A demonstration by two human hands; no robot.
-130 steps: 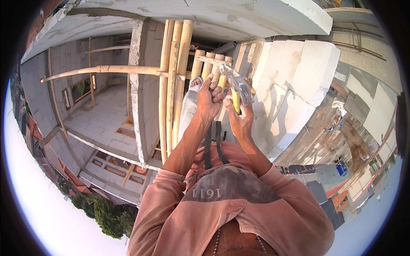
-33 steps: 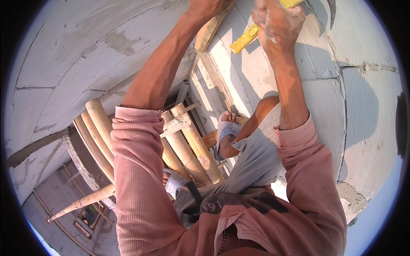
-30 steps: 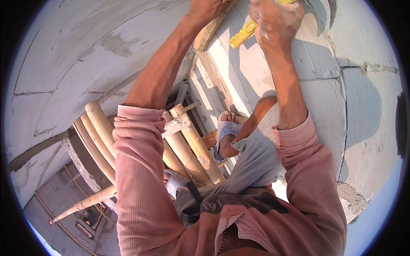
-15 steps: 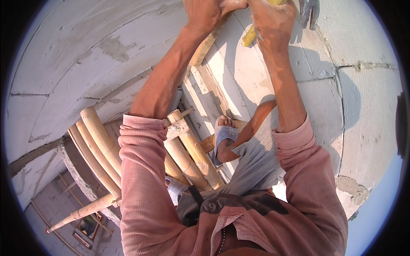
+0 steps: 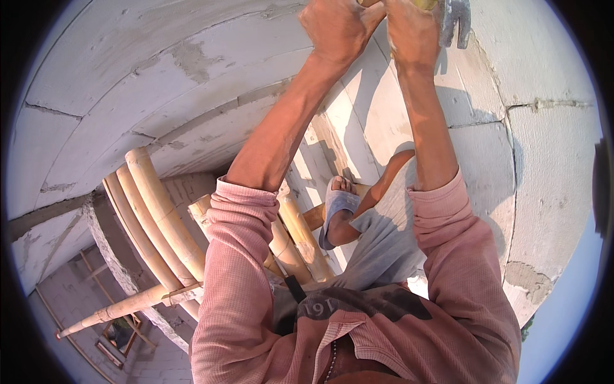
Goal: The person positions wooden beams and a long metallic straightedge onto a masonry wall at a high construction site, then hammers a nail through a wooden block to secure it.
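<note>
At the top edge my left hand (image 5: 339, 29) is closed in a fist, its thumb against my right hand. Only a small tan bit shows above its fingers, so what it grips is mostly cut off. My right hand (image 5: 412, 38) wraps round the yellow handle of a claw hammer (image 5: 455, 25); the grey claw hangs just right of the knuckles. Both hands are in front of a pale block wall (image 5: 473, 96).
Bamboo poles (image 5: 163, 211) stand left of my legs, tied to a crosswise pole (image 5: 112, 310). More bamboo (image 5: 300, 233) lies under my left sleeve. My sandalled foot (image 5: 339, 208) rests beside sunlit blocks. A curving block wall (image 5: 192, 96) rises on the left; a lower space opens at bottom left.
My left hand and forearm have shifted right, and a wooden strip below that hand is no longer in sight. The lower end of the hammer's yellow handle has gone from view beside my right hand.
</note>
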